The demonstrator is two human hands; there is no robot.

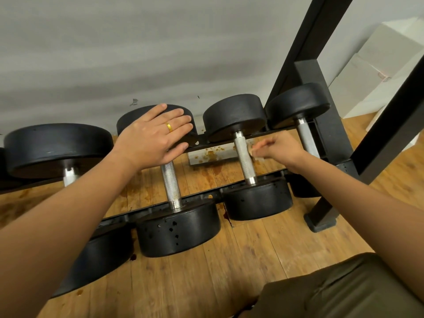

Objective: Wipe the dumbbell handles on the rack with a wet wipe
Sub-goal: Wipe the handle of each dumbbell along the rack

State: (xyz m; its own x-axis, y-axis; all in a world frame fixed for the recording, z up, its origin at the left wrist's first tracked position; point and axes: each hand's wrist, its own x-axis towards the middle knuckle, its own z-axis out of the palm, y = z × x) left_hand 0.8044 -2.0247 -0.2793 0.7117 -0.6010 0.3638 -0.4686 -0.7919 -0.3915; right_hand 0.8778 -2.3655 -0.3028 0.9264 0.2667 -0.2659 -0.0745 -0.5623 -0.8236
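Several black dumbbells with knurled steel handles lie across a low black rack. My left hand, wearing a gold ring, rests flat with straight fingers on the far head of the second dumbbell. My right hand is curled around a small crumpled wet wipe, holding it against the right side of the third dumbbell's handle. Most of the wipe is hidden inside the fist. A fourth dumbbell lies just right of that hand.
A black upright frame post stands at the rack's right end, with a slanted black bar nearer me. The stained wooden floor shows below the rack, a grey wall behind, white boxes at the right. My knee is at the lower right.
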